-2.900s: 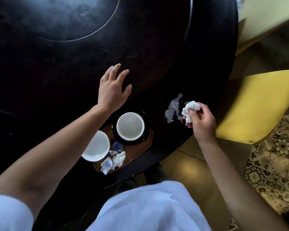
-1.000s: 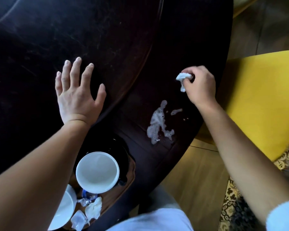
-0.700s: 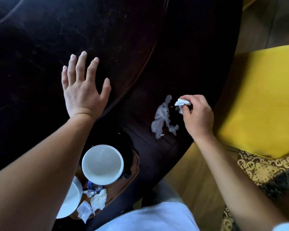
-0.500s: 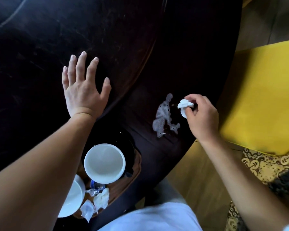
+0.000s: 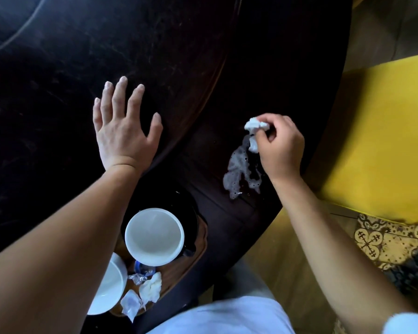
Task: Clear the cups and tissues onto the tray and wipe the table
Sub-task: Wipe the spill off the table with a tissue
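Observation:
My right hand (image 5: 280, 150) pinches a crumpled white tissue (image 5: 254, 130) just above the far end of a pale wet spill (image 5: 239, 169) on the dark round table (image 5: 155, 56). My left hand (image 5: 123, 131) lies flat on the table, fingers spread, holding nothing. Near the table's front edge a brown wooden tray (image 5: 200, 239) carries a white cup (image 5: 154, 236) on a black saucer (image 5: 179, 203). A second white cup (image 5: 109, 288) is partly hidden by my left forearm. Crumpled tissues (image 5: 151, 289) and small wrappers (image 5: 130, 304) lie on the tray beside the cups.
A yellow chair seat (image 5: 377, 141) stands close to the table's right edge. Below it are a wooden floor (image 5: 270, 256) and a patterned rug (image 5: 391, 247). A raised round centre panel (image 5: 106, 44) fills the table's far left.
My right hand has carried the tissue back and forth over the spill and now holds it at the spill's far end. The left hand stays flat on the table.

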